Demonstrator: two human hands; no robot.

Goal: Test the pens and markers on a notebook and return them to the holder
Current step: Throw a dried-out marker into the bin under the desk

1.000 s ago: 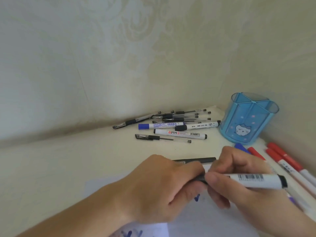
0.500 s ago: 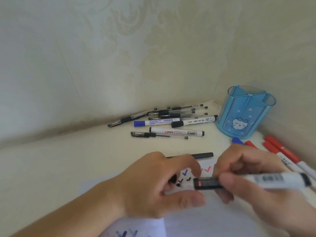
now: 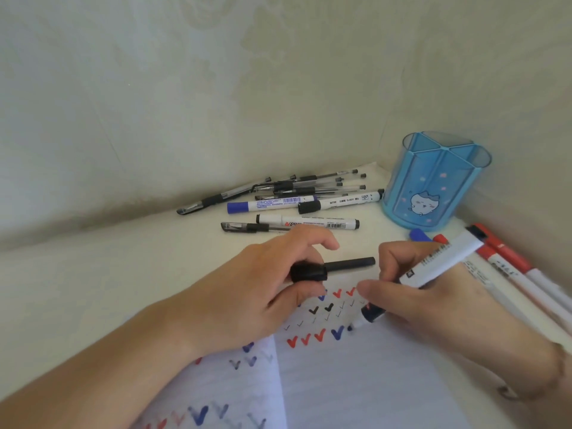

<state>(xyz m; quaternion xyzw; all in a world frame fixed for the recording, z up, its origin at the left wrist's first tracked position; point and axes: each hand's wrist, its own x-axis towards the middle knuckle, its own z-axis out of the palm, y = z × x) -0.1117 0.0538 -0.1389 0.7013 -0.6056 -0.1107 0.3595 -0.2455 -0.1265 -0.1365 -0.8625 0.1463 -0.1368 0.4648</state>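
My right hand (image 3: 433,308) grips a white marker (image 3: 439,261) with its cap off, the tip touching the open notebook (image 3: 356,376) beside a row of red and blue ticks. Between thumb and fingers, my left hand (image 3: 247,298) holds the marker's black cap (image 3: 309,271) just above the page. A black pen (image 3: 349,263) lies on the table behind the hands. The blue pen holder (image 3: 433,184) stands empty at the back right.
A pile of pens and markers (image 3: 294,199) lies against the back wall, left of the holder. Red and blue markers (image 3: 510,267) lie along the right wall. Walls close in at the back and right.
The cap has come off the marker and stays in my left hand. My right hand has tilted the marker down and brought its tip to the page.
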